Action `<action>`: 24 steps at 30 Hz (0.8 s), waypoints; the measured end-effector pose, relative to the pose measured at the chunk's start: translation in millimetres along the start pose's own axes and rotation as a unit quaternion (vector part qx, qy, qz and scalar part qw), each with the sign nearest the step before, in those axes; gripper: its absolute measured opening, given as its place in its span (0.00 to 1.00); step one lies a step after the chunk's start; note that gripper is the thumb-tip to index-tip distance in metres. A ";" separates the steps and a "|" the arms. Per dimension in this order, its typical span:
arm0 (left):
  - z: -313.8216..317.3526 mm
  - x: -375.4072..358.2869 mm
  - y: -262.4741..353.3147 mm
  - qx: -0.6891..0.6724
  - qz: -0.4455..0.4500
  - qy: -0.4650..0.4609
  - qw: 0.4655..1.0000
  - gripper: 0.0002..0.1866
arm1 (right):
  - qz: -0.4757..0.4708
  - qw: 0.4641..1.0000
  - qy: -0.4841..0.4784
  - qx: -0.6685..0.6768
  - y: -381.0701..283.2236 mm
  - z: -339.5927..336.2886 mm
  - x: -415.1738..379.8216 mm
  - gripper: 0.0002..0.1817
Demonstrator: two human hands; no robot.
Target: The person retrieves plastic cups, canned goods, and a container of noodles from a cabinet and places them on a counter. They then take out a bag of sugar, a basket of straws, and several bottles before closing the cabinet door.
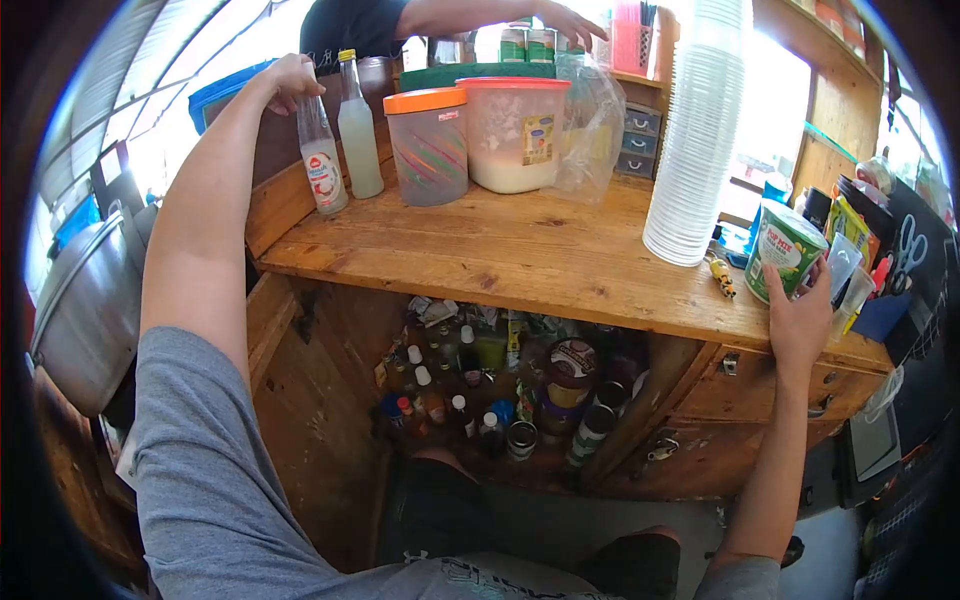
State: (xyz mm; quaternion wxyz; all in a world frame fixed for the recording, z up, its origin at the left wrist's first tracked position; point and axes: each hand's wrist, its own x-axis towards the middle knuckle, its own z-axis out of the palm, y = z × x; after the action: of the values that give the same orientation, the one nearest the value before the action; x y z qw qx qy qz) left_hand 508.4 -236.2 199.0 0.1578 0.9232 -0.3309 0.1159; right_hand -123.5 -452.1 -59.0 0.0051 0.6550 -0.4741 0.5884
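At the back left of the wooden counter [480,235], my left hand [293,82] has its fingers round the neck of a clear glass bottle [323,175] with a red and white label. The bottle stands slightly tilted on the wood. Beside it is a yellow-capped bottle [358,135] of cloudy liquid. On the right, my right hand [802,315] grips the lower side of a green and white tub [785,245] at the counter's right end. A tall stack of clear plastic cups [695,140] rises left of the tub.
An orange-lidded container [427,150], a pink-lidded container [515,140] and a plastic bag [590,140] stand at the back. Another person's arm [480,15] reaches across behind them. Bottles and jars [570,375] fill the shelf below. Scissors [908,250] are at right.
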 end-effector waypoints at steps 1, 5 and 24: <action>2.7 -3.8 -0.1 -0.016 -0.003 0.025 1.000 0.29 | 0.000 1.000 -0.001 0.008 0.7 0.4 0.3 0.43; 6.6 31.7 -11.9 0.159 0.030 0.168 0.973 0.32 | 0.001 1.000 0.001 -0.009 -0.2 -1.5 0.4 0.43; 150.5 -236.3 234.4 -0.154 0.460 0.114 0.867 0.19 | -0.308 0.936 0.167 0.027 7.6 -13.2 -8.5 0.53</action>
State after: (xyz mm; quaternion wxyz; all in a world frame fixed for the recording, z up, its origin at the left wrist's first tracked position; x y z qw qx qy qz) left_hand 194.9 -327.3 35.1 0.2630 0.6107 -0.7115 0.2270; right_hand -137.1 -443.6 -65.7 0.2473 0.6613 -0.2252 0.6714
